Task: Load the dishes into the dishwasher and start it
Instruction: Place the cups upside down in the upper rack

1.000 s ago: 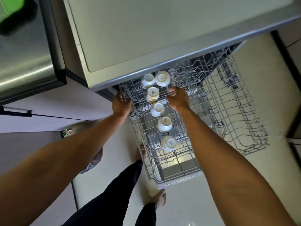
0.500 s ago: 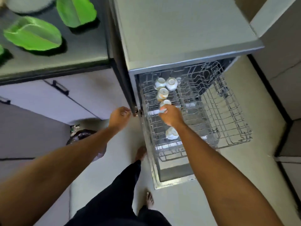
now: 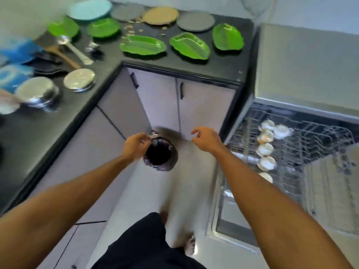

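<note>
The dishwasher (image 3: 303, 63) stands at the right with its wire rack (image 3: 310, 152) pulled out. Several white cups (image 3: 266, 148) sit upside down in a row along the rack's left side. Green leaf-shaped plates (image 3: 189, 45) and round plates (image 3: 195, 21) lie on the black counter (image 3: 174, 63) at the top. My left hand (image 3: 136, 145) and my right hand (image 3: 206, 138) hang in the air over the floor, left of the rack. Both have loosely curled fingers and hold nothing.
A small bin with a dark bag (image 3: 160, 154) stands on the floor under my left hand. Steel bowls (image 3: 38, 92), a steel lid (image 3: 79, 79), spoons (image 3: 74, 49) and blue items lie on the left counter. Cabinet doors (image 3: 194, 105) face me.
Both hands have left the rack and moved left over the floor. The view has swung left from the dishwasher toward the counter with the plates.
</note>
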`<state>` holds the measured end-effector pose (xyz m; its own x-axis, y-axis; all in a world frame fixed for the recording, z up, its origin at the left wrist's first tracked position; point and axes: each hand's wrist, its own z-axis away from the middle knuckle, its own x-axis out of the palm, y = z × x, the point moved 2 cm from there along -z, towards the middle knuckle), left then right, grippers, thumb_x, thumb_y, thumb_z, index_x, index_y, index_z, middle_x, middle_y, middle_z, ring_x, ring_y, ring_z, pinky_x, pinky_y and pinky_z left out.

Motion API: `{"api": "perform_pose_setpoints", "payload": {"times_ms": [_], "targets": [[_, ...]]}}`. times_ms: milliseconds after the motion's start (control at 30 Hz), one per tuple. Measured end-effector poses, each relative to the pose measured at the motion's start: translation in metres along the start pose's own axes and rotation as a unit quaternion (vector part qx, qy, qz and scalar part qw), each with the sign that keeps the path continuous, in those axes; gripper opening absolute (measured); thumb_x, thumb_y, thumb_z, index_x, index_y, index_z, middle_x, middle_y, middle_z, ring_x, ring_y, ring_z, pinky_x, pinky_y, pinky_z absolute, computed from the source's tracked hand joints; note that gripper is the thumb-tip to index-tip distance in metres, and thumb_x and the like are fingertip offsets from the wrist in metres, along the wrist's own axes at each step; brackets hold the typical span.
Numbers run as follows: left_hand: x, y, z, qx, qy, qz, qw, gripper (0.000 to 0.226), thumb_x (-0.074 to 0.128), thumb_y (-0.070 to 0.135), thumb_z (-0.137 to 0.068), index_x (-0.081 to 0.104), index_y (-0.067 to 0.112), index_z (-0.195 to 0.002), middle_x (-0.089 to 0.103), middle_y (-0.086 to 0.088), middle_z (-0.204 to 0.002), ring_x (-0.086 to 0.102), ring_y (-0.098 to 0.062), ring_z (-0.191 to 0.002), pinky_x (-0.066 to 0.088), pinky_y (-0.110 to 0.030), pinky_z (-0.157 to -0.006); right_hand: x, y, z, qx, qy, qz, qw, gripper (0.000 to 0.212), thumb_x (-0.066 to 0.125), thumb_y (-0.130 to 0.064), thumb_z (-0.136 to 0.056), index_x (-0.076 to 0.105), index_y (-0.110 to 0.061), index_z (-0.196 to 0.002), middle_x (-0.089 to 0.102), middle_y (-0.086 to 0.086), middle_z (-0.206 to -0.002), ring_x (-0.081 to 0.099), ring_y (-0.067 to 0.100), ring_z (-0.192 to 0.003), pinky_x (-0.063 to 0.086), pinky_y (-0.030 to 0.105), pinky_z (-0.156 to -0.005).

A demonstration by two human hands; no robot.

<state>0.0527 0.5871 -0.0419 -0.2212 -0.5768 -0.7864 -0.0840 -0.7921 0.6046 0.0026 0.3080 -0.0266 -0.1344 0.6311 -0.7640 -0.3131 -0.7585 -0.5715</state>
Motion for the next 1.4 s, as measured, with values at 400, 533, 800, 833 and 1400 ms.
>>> {"api": "perform_pose_setpoints", "payload": {"times_ms": [400,533,800,833,1400], "targets": [[-0.236,-0.227,0.078,-0.090,0.240,-0.029,0.966,0.017,0.061,0.022,-0.083,0.074,0.017,-0.093,0.072,-0.001,-0.091,0.064,-0.020,-0.086,0.041,-0.024,-0.078,0.159,-0.324,-0.053,-0.253,-0.076,0.023,0.964,0.028,0.062,-0.023,-0.091,0.069,-0.025,-0.118,0.070,-0.001,-0.104,0.063,0.023,-0.103,0.046,0.031,-0.088],[-0.284,-0.296,0.088,-0.105,0.246,-0.063,0.962,0.019,0.063,0.022,-0.081,0.072,0.020,-0.098,0.069,0.000,-0.096,0.061,-0.024,-0.093,0.039,-0.026,-0.083,0.222,-0.410,-0.058,-0.305,-0.087,0.011,0.948,0.036,0.062,-0.022,-0.090,0.064,-0.026,-0.126,0.067,-0.003,-0.107,0.061,0.018,-0.104,0.047,0.031,-0.092],[-0.359,-0.368,0.044,-0.079,0.277,-0.076,0.955,0.023,0.065,0.021,-0.084,0.070,0.018,-0.106,0.066,-0.002,-0.104,0.056,-0.023,-0.101,0.036,-0.028,-0.092,0.312,-0.543,-0.095,-0.365,-0.047,-0.010,0.930,0.070,0.069,-0.022,-0.089,0.037,-0.022,-0.151,0.044,0.006,-0.148,0.040,0.023,-0.137,0.033,0.035,-0.114],[-0.367,-0.376,0.037,-0.088,0.277,-0.070,0.954,0.024,0.065,0.022,-0.083,0.069,0.019,-0.107,0.065,-0.001,-0.105,0.056,-0.022,-0.101,0.034,-0.026,-0.091,0.318,-0.557,-0.102,-0.372,-0.030,-0.016,0.927,0.074,0.071,-0.022,-0.088,0.034,-0.020,-0.152,0.042,0.007,-0.147,0.040,0.024,-0.137,0.033,0.035,-0.115],[-0.409,-0.433,-0.037,-0.155,0.191,-0.106,0.963,0.038,0.057,0.040,-0.080,0.068,0.030,-0.115,0.067,0.006,-0.118,0.062,-0.022,-0.107,0.052,-0.042,-0.088,0.353,-0.654,-0.178,-0.283,0.019,-0.094,0.954,0.099,0.085,-0.035,-0.073,0.026,-0.030,-0.151,0.047,0.003,-0.136,0.049,0.022,-0.123,0.044,0.035,-0.099]]}}
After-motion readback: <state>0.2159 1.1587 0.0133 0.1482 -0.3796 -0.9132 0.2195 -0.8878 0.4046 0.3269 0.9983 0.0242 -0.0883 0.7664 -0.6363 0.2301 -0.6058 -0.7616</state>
